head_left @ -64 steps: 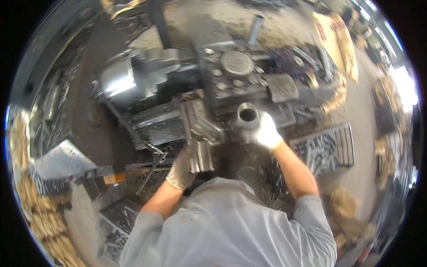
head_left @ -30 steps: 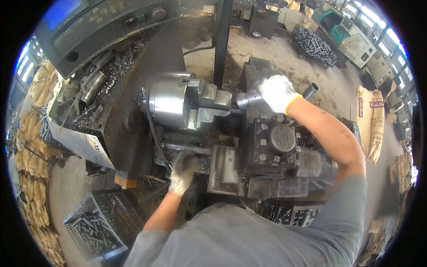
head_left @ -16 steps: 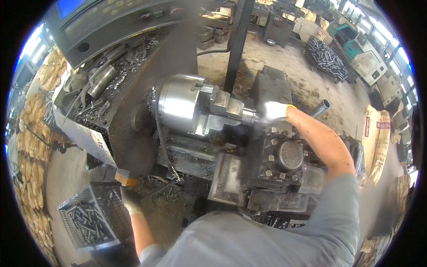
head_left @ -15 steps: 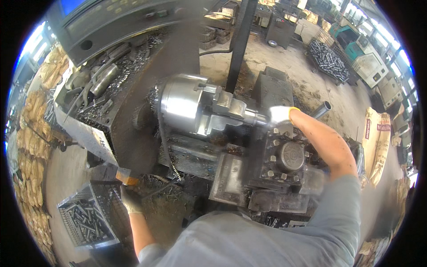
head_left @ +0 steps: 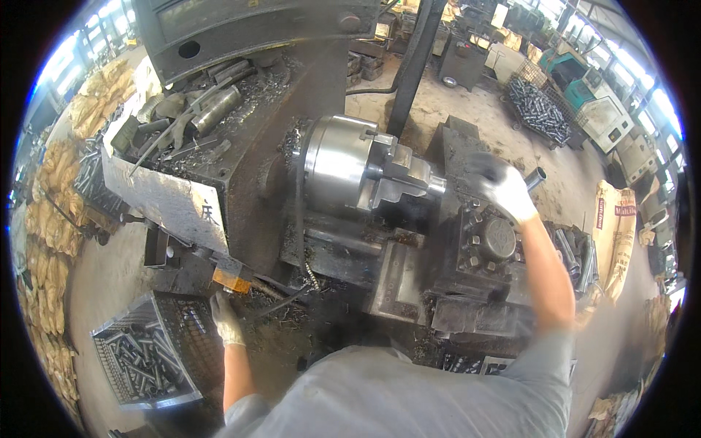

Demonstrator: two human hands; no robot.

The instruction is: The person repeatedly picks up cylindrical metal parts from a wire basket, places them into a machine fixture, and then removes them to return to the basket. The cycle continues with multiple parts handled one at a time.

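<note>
- Chuck (head_left: 343,164) sat at centre frame, shiny steel, its jaws gripping a short round workpiece (head_left: 436,186) that stuck out toward the right.
- Right hand (head_left: 500,182), in a soiled white glove, was right of centre, just beside the workpiece end; blurred, so I could not tell whether the fingers were spread or closed, or whether they touched the part.
- Tube (head_left: 535,176), dark and hollow, showed just past the right hand at its upper right edge; whether the hand held it could not be told.
- Tool post (head_left: 498,239) with its bolt heads lay directly below the right hand, under the forearm.
- Left hand (head_left: 226,319), gloved, was at lower left, fingers curled loosely near an orange handle (head_left: 230,281); contact not clear, grip could not be told.
- Wire crate (head_left: 150,358) of dark cylindrical parts stood just left of the left hand, lower left of frame.
- Tray (head_left: 164,197) with scrap bars and swarf sat at upper left, on the machine's head.
- Yellow sacks (head_left: 613,226) leaned at the right edge.
</note>
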